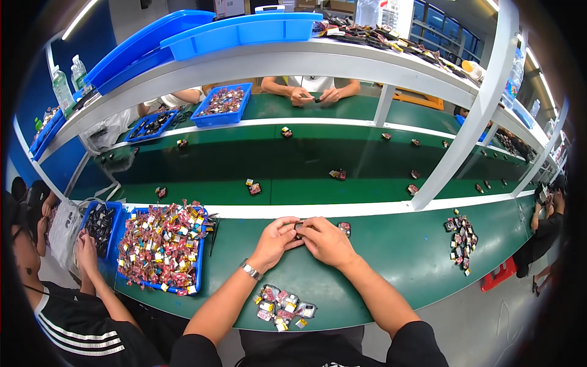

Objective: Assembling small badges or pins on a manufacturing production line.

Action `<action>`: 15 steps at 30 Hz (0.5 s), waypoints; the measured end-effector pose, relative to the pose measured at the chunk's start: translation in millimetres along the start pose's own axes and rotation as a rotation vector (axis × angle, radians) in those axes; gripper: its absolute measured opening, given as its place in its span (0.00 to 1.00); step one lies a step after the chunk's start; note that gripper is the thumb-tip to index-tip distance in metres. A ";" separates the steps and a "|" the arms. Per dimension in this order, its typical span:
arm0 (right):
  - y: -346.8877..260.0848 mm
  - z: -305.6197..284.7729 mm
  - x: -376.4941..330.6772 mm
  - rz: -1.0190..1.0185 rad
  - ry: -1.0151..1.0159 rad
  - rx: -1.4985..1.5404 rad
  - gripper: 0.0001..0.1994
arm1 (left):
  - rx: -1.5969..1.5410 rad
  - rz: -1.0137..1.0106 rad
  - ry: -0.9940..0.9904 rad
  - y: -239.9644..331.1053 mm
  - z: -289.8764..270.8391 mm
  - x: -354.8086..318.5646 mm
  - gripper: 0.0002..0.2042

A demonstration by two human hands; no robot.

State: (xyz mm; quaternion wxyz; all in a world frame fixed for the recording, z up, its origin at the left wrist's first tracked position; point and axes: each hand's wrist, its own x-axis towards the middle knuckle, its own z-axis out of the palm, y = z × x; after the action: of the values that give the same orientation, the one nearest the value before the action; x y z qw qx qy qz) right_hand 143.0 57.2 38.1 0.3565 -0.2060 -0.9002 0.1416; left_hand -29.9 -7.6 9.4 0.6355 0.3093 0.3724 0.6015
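Side by side, with left hand (275, 240) and right hand (329, 242), pinched one dark part (298, 227); saw two loose piles (284, 304), two near trays (200, 272), labels (267, 306) too small to read.

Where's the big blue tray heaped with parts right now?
In the head view, the heaped tray sits on the left of the green table, between a smaller blue tray and the left hand.

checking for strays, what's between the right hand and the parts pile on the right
In the head view, one small reddish part lies just beside the right hand; beyond it, green bench top runs to the pile.
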 end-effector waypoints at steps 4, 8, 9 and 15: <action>-0.2 -0.7 -1.4 -0.022 -0.022 -0.034 0.12 | 0.038 0.000 -0.011 -2.2 -0.7 2.6 0.15; 1.9 -0.7 1.1 -0.024 -0.012 -0.069 0.12 | 0.087 0.004 -0.018 -2.3 1.8 2.3 0.14; 3.3 -1.8 1.7 -0.045 -0.028 -0.063 0.12 | 0.088 0.003 -0.018 -2.5 2.4 1.8 0.14; 3.3 -2.2 0.6 -0.059 -0.051 -0.120 0.11 | 0.122 0.012 0.012 -2.9 7.3 0.7 0.15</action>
State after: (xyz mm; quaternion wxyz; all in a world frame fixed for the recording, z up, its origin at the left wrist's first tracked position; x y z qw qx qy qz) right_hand 145.1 60.6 38.7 0.3244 -0.1968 -0.9216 0.0819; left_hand -22.2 -6.8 10.8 0.6096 0.3460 0.4101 0.5835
